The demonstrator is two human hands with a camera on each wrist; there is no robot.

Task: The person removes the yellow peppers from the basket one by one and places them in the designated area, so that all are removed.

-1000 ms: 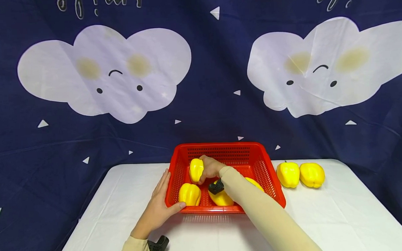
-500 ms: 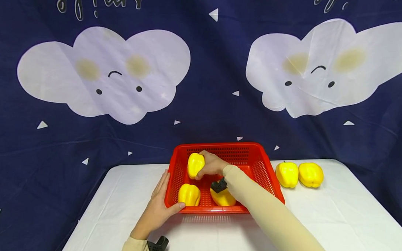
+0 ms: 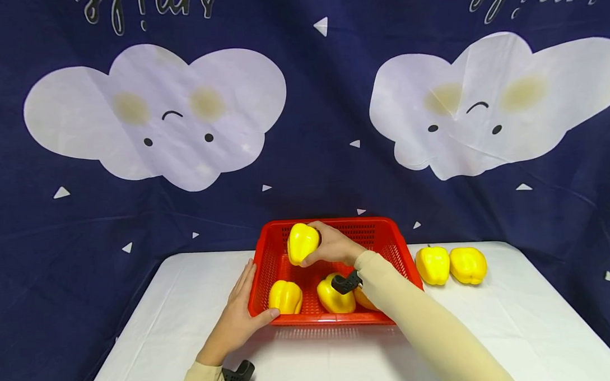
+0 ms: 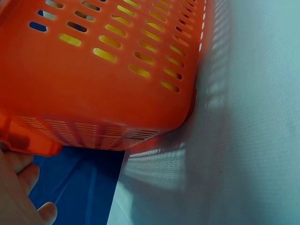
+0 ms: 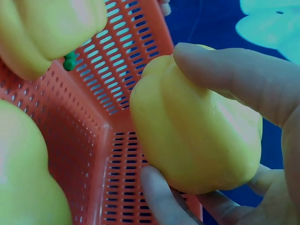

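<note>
My right hand (image 3: 334,246) holds a yellow bell pepper (image 3: 303,244) over the back left of the red basket (image 3: 334,318). In the right wrist view, the thumb (image 5: 225,70) lies across the pepper's upper side and the other fingers curve beneath it. My left hand (image 3: 241,313) rests against the basket's left front corner, its fingers straight along the outer wall and the thumb on the front rim. Inside the basket, along the front, lie yellow peppers: one at the left (image 3: 286,297), another in the middle (image 3: 335,295), and a third (image 3: 364,299) partly hidden by the right forearm.
Two more yellow peppers, one with a stem (image 3: 433,265) and one beside it (image 3: 468,265), sit on the white tablecloth (image 3: 511,318) right of the basket. A dark blue curtain (image 3: 329,173) with cloud prints hangs behind the table.
My right hand has lifted the pepper up from the left part of the basket and drawn it slightly right. The left hand keeps its place at the corner.
</note>
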